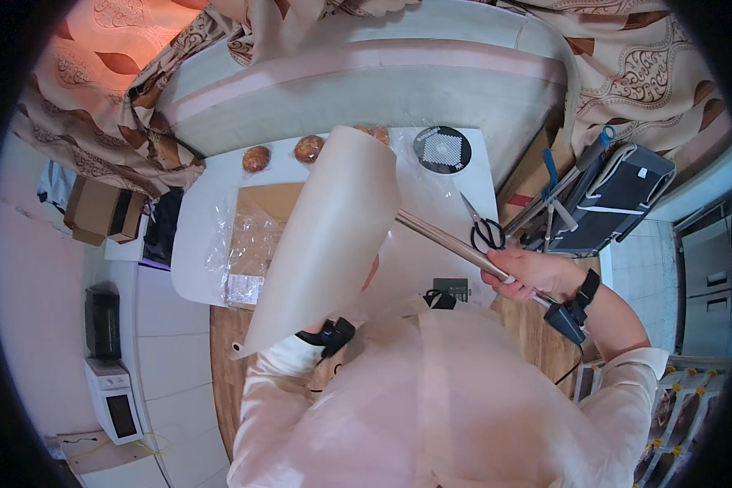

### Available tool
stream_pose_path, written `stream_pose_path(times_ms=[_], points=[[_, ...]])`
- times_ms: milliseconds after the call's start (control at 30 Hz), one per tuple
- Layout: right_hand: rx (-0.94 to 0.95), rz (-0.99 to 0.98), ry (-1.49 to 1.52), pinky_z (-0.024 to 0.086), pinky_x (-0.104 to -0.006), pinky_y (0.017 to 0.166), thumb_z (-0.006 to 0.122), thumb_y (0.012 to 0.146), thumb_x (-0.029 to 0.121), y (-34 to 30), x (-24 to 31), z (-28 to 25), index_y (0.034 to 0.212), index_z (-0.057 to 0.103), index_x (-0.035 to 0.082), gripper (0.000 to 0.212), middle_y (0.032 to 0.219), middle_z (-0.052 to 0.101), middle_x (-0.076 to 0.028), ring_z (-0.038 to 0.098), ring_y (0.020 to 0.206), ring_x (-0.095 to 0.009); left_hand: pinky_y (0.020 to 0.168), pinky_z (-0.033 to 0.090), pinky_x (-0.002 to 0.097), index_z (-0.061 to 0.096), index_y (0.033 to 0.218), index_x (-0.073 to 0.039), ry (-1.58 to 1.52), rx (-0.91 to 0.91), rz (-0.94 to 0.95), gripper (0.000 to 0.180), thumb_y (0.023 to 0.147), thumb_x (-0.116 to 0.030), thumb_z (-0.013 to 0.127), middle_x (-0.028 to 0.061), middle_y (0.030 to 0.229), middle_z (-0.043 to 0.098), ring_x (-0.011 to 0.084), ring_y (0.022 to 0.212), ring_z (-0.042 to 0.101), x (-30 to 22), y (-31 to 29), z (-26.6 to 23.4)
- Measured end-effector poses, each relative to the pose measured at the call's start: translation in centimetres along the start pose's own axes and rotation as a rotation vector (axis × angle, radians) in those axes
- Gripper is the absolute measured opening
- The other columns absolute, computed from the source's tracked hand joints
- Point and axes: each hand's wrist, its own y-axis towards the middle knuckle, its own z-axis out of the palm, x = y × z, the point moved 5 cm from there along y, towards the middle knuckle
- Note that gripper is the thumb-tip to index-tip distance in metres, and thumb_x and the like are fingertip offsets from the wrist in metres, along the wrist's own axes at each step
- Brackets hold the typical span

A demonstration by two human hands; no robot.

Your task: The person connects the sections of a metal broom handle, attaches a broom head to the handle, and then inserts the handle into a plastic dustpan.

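A large cream lampshade-like piece (pixel 325 220), smooth and curved with a small hole at its lower left corner, stands tilted in front of my body. My left hand (pixel 372 273) is mostly behind it; only a sliver of skin shows at its right edge, and the fingers are hidden. Wrapped around a slim metal pole (pixel 443 234) is my right hand (pixel 533 272). The pole slants up and left to the edge of the cream piece, where its far end meets or passes behind it; I cannot tell which. Black scissors (pixel 486 232) lie on the table near my right hand.
The white table (pixel 195 244) bears plastic-wrapped round buns (pixel 309 149), a black disc with a patterned centre (pixel 442 150), a brown cardboard piece under clear plastic (pixel 256 232) and a dark green box (pixel 451 286). A folded black-framed item (pixel 618 195) leans at the right.
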Motion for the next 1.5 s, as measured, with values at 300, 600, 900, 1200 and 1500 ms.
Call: stream_pose_path(times_ms=[300, 600, 900, 1200, 1500], points=[[-1.355, -0.939, -1.605, 0.046, -0.032, 0.047, 0.06, 0.08, 0.028, -0.3, 3.3, 2.0, 0.093, 0.053, 0.009, 0.024, 0.075, 0.052, -0.008, 0.056, 0.061, -0.023, 0.075, 0.047, 0.0365, 0.06, 0.099, 0.0, -0.016, 0.194, -0.139, 0.021, 0.083, -0.014, 0.056, 0.0168, 0.092, 0.061, 0.0318, 0.085, 0.06, 0.3, -0.4, 3.5], [-0.561, -0.522, -0.821, 0.038, -0.0288, 0.04, 0.042, 0.092, 0.037, 2.7, -0.1, -1.9, 0.08, 0.047, 0.008, 0.032, 0.054, 0.047, -0.001, 0.049, 0.046, -0.015, 0.07, 0.045, 0.0376, 0.06, 0.088, -0.003, 0.009, 0.056, 0.125, 0.015, 0.079, -0.014, 0.057, 0.0129, 0.083, 0.06, 0.0289, 0.077, 0.057, -1.5, 1.2, 1.7], [-0.782, -0.523, -0.906, 0.041, -0.0344, 0.045, 0.039, 0.093, 0.036, 2.7, -0.7, -0.8, 0.086, 0.048, 0.007, 0.031, 0.05, 0.044, -0.005, 0.047, 0.042, -0.026, 0.073, 0.044, 0.0381, 0.058, 0.1, -0.001, 0.027, 0.245, 0.157, 0.024, 0.08, -0.013, 0.058, 0.0178, 0.094, 0.059, 0.0332, 0.088, 0.056, 1.6, -3.8, 5.3], [-1.387, -0.81, -1.414, 0.043, -0.0321, 0.047, 0.064, 0.076, 0.029, 2.4, 1.2, 0.3, 0.089, 0.051, 0.009, 0.027, 0.071, 0.047, -0.008, 0.053, 0.057, -0.023, 0.074, 0.044, 0.0377, 0.057, 0.101, -0.001, -0.103, 0.255, -0.03, 0.024, 0.081, -0.013, 0.058, 0.0171, 0.095, 0.058, 0.0322, 0.089, 0.056, -1.1, -5.4, 5.2], [-1.382, -0.835, -1.552, 0.043, -0.0314, 0.045, 0.064, 0.075, 0.03, 1.2, 1.4, 1.3, 0.09, 0.051, 0.009, 0.028, 0.07, 0.045, -0.006, 0.052, 0.053, -0.022, 0.074, 0.045, 0.0374, 0.057, 0.102, -0.001, -0.132, 0.239, -0.082, 0.024, 0.081, -0.014, 0.057, 0.0164, 0.095, 0.058, 0.0312, 0.09, 0.056, -1.1, -4.9, 5.1]])
